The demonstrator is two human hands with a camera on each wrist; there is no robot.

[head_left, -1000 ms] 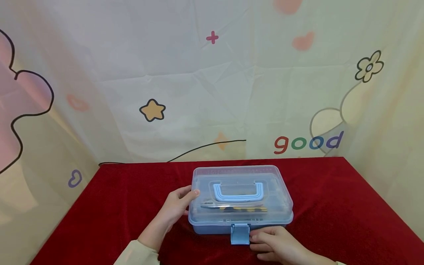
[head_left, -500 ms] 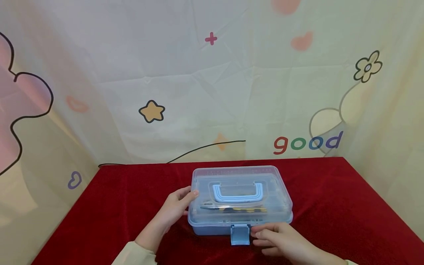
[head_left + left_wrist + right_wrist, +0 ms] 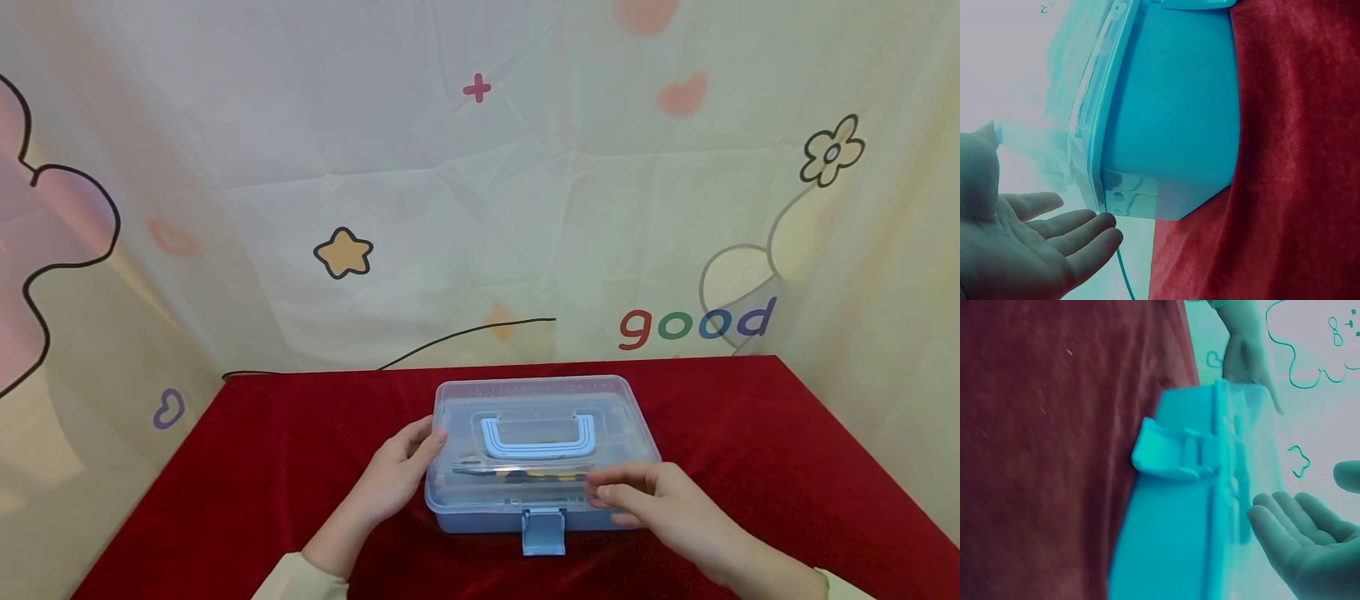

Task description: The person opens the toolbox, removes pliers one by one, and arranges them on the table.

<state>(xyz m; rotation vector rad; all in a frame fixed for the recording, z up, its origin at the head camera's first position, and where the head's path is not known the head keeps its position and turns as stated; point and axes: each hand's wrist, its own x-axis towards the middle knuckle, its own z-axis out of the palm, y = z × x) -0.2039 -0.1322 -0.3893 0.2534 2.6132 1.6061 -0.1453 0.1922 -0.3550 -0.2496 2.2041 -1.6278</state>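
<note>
A plastic case with a pale blue base and a clear lid sits on the table, lid down. Its front latch is flipped outward, hanging away from the lid. On top lies a light blue handle, folded flat. Through the lid a thin tool with yellow and black markings shows. My left hand rests against the case's left side, thumb at the lid edge; its fingers look extended in the left wrist view. My right hand, fingers loosely bent, hovers by the lid's front right and holds nothing.
A dark red velvety cloth covers the table. Behind it hangs a pale curtain printed with a star, hearts, a flower and the word "good". More of this fabric stands at both sides.
My right hand has left the latch area, rising and moving right to the lid's front right. The latch stays flipped out. My left hand remains at the case's left side.
</note>
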